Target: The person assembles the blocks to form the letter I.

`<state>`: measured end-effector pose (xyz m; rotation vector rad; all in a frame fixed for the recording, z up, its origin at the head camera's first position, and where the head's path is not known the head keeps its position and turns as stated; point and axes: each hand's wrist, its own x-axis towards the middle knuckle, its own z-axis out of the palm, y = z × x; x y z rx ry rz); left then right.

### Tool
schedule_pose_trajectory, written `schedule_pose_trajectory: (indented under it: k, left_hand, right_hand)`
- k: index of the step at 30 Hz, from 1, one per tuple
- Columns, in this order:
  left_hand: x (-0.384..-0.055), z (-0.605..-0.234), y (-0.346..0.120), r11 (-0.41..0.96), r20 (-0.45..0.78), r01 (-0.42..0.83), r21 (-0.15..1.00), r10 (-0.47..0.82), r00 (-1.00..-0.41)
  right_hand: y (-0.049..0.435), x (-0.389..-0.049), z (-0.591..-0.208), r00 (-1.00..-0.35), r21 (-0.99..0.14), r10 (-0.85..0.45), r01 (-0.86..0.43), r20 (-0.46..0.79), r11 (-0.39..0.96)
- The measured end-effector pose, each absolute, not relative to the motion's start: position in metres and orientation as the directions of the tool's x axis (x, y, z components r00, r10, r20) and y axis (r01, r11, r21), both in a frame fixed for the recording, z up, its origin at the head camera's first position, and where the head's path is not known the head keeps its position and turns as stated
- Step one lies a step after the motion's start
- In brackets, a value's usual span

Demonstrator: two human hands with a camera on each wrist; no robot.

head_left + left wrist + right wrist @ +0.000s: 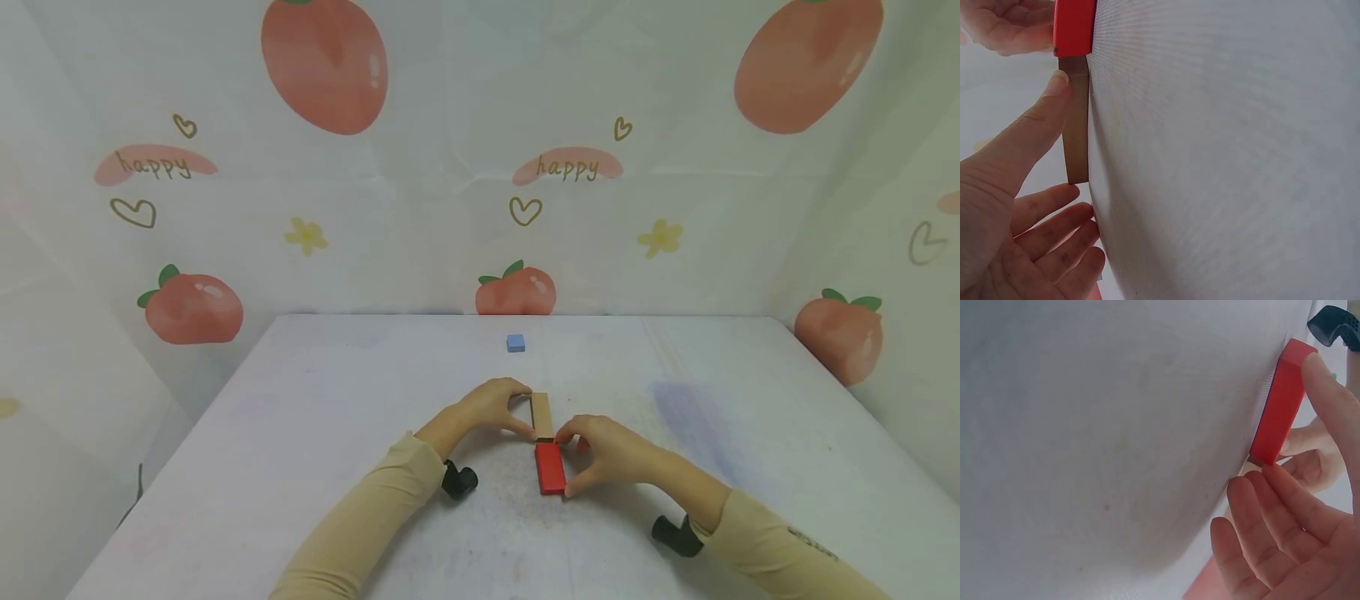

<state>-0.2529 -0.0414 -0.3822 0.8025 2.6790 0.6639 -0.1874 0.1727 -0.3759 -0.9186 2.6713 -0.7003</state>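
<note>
A light brown rectangular block (541, 415) and a red rectangular block (551, 468) lie end to end on the table, the red one nearer the person. My left hand (495, 406) pinches the brown block lengthwise, with the thumb at its near end and the index fingertip at its far end. Lower right, my right hand (611, 450) holds the red block (1280, 403) between thumb and index finger at its two ends. The other fingers of both hands spread loosely. In the left wrist view, the brown block (1076, 131) meets the red block's end.
A small blue block (515, 342) sits near the back of the white table (337, 433). Behind the table hangs a white cloth (420, 208) printed with fruit. Black wrist cameras (459, 481) stick out below each wrist, close over the tabletop.
</note>
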Motion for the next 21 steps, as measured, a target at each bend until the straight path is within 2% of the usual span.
schedule_pose_trajectory:
  k: [21]
  left_hand:
    - [-0.2537,-0.3837,-0.0422,0.739,-0.112,0.465,0.488,0.581,-0.806]
  right_hand:
    - [0.1702,-0.1886,-0.3742,-0.781,-0.511,-0.624,-0.519,-0.045,0.686]
